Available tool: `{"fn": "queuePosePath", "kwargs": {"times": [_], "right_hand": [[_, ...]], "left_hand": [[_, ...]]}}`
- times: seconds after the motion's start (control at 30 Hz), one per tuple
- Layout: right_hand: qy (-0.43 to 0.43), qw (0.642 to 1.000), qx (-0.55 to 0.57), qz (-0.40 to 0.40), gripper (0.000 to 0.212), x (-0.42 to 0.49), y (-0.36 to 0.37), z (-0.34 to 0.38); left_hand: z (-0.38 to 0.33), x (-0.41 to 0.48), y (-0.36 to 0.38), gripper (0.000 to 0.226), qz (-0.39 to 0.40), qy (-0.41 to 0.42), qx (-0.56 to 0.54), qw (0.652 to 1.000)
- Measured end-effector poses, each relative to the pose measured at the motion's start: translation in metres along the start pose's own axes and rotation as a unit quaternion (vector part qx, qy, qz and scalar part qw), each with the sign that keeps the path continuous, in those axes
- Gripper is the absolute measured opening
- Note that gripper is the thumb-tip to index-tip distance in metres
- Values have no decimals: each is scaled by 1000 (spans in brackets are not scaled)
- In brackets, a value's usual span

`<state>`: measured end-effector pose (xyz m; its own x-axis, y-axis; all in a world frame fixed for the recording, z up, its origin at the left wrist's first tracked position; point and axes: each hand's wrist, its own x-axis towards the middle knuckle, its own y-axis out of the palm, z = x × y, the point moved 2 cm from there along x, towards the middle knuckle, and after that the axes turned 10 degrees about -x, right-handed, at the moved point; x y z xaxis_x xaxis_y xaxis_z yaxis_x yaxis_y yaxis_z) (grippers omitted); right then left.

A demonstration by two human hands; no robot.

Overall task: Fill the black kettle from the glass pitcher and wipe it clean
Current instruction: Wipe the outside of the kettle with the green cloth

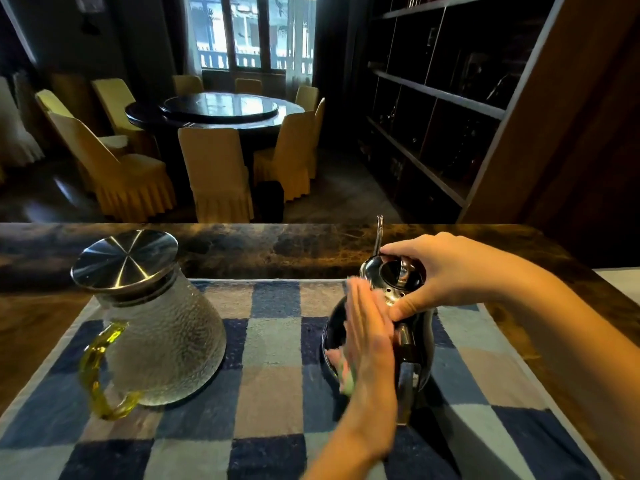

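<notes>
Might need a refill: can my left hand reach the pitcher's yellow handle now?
Probably yes: only bare checked towel lies between, and the yellow handle faces the near side. The left hand must first leave the pink cloth it presses on the kettle.

Glossy blk kettle (337,327) – metal, pitcher (162,341) textured glass, towel (273,393) cloth

Our left hand (363,337), blurred, presses a pink cloth (334,356) against the kettle (334,323) at 9 o'clock. Our right hand (446,271) grips its top. The pitcher (162,327) stands well apart at 9 o'clock.
</notes>
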<state>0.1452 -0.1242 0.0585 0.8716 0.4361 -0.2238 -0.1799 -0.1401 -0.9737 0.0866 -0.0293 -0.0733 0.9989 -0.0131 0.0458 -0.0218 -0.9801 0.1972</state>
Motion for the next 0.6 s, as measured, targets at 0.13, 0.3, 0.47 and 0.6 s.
{"fn": "queuePosePath", "kwargs": {"times": [0.13, 0.3, 0.47, 0.6], "right_hand": [[6, 1000, 0, -2, 106, 2, 1, -1], [-1, 1000, -4, 9, 108, 3, -1, -1], [-5, 1000, -4, 6, 107, 4, 0, -1], [-5, 1000, -7, 9, 108, 4, -2, 0]], "left_hand": [[-18, 24, -15, 118, 52, 30, -114, 992], [27, 32, -54, 86, -1, -11, -25, 1000], [52, 18, -41, 67, -42, 12, -36, 998], [2, 17, -18, 96, 32, 27, -89, 995]]}}
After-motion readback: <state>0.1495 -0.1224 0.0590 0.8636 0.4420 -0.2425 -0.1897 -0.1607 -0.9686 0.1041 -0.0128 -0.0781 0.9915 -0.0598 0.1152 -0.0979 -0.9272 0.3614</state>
